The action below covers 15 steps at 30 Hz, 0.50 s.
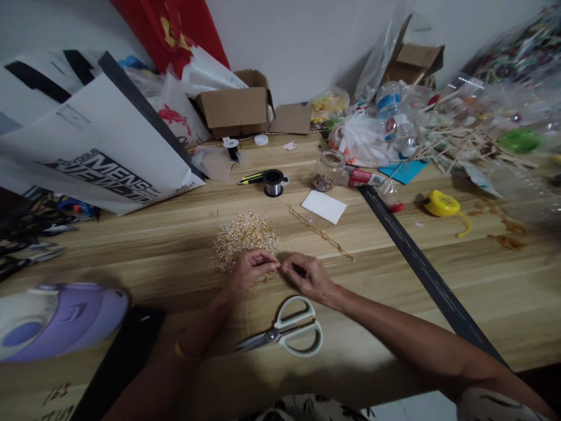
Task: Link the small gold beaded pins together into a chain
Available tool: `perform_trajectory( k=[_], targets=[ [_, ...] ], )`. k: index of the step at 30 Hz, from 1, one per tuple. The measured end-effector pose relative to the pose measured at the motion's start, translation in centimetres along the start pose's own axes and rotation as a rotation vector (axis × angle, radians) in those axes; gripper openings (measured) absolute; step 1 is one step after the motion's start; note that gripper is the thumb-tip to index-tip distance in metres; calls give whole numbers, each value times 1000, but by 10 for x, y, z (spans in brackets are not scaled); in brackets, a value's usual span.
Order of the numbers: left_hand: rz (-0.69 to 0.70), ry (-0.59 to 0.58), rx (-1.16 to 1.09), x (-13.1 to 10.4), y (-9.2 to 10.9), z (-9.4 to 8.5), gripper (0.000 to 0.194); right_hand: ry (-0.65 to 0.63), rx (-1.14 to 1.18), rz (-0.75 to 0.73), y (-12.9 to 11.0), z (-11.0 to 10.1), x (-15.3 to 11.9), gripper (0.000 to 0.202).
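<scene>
My left hand [253,270] and my right hand [309,276] meet fingertip to fingertip, both closed in a pinch. Whatever lies between the fingertips is too small to make out. A heap of tiny gold and clear beads [246,233] spreads just behind my left hand. Under that hand, a short bit of gold strand [268,278] shows. To the right of the heap lies a gold beaded chain [323,235]. Scissors with pale handles [280,331] rest on the wooden table [377,333] in front of my hands, blades pointing left.
Behind the beads are a wire spool [274,183], a yellow-black cutter [250,177], a white card [324,206] and a jar of beads [328,171]. A dark strip [421,263] crosses the right side, near a yellow tape measure [442,203]. A paper bag [100,140] stands left.
</scene>
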State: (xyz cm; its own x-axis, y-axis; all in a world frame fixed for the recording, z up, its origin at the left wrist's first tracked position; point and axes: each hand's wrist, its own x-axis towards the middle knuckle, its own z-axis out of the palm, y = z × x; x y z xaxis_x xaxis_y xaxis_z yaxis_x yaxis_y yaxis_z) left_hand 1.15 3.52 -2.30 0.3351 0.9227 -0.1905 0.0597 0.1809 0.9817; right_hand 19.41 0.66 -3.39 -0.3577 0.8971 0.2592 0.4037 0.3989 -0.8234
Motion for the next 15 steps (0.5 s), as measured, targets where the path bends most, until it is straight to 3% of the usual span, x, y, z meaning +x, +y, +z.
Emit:
perform_trajectory(
  k=[15],
  targets=[
    [29,-30,39,-1,-5,1,28,43,33,25,2,1,0,18]
  ],
)
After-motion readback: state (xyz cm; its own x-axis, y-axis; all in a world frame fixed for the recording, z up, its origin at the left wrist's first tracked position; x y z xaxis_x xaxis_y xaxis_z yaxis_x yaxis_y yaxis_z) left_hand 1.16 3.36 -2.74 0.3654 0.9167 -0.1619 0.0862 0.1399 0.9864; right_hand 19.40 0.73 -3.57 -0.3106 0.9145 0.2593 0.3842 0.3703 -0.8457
